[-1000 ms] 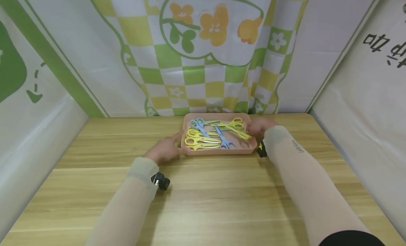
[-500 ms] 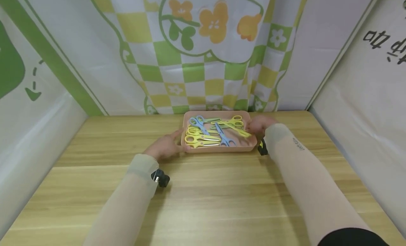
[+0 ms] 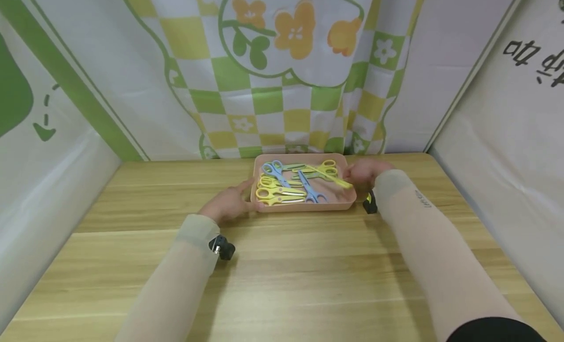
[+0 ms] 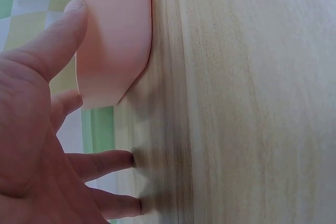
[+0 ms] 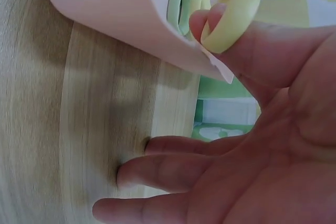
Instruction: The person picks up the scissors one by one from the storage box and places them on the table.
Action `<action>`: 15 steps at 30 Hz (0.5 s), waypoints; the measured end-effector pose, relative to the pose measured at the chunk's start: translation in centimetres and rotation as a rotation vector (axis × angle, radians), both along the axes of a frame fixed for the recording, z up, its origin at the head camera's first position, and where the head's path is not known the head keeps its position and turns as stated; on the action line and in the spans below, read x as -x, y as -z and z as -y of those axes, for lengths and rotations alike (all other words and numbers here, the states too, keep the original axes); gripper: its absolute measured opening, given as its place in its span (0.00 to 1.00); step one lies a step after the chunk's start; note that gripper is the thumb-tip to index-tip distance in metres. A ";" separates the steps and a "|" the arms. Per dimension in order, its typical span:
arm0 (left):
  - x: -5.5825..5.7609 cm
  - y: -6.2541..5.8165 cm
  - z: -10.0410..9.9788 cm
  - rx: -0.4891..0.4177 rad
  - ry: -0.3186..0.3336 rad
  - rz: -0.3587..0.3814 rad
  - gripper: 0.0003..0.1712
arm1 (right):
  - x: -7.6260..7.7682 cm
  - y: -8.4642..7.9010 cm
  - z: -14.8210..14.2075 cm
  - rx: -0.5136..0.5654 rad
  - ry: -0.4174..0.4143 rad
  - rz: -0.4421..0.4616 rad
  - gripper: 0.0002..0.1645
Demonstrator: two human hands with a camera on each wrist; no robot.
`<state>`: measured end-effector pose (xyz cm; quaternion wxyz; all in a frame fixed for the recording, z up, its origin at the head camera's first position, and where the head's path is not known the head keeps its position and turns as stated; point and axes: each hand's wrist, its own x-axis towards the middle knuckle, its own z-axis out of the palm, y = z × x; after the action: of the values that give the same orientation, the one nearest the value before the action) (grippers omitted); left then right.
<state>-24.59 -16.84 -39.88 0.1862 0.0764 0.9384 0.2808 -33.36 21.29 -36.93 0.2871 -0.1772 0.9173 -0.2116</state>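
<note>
A shallow pink tray (image 3: 308, 207) of small scissors stands at the table's back edge. My left hand (image 3: 226, 205) is at its front left corner. In the left wrist view the thumb (image 4: 65, 32) touches the tray's rim, the index finger is at its end wall, and other fingers reach straight to the table. My right hand (image 3: 366, 172), at the tray's right end, pinches yellow scissors (image 3: 341, 181) by a handle loop (image 5: 239, 19) around the thumb tip; its index finger is hidden. Blue scissors (image 3: 310, 186), more yellow scissors (image 3: 282, 191) and green scissors (image 3: 293, 167) lie inside.
A wood-grain table (image 3: 291, 263) extends in front of the tray. Behind it hangs a checked cloth (image 3: 269, 102) with flower prints. White printed panels (image 3: 498, 151) close in the left and right sides.
The right hand has shifted slightly right, and the yellow scissors it pinches have moved with it inside the tray. The left hand stays at the tray's corner.
</note>
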 end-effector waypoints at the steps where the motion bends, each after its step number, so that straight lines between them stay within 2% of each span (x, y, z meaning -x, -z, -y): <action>1: 0.0 0.0 0.0 -0.002 0.001 -0.001 0.58 | -0.1 -0.1 -0.1 0.021 0.019 0.003 0.12; 4: -0.1 0.0 0.1 -0.023 0.001 -0.007 0.57 | -0.3 -0.2 -0.5 0.054 0.076 0.017 0.07; 10: 0.0 0.3 0.3 -0.048 -0.006 -0.007 0.59 | -0.5 -0.3 -1.8 0.085 0.134 0.107 0.18; 14: 0.0 0.3 0.2 -0.053 -0.014 0.003 0.59 | -0.9 -0.5 -2.9 0.164 0.192 0.206 0.22; 15: 0.0 0.3 0.1 -0.053 -0.012 0.003 0.59 | -1.0 -0.5 -3.2 0.195 0.228 0.241 0.22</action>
<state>-24.61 -16.98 -40.23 0.1840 0.0755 0.9308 0.3066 -32.33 24.53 -36.40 0.3507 -0.0725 0.8655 -0.3503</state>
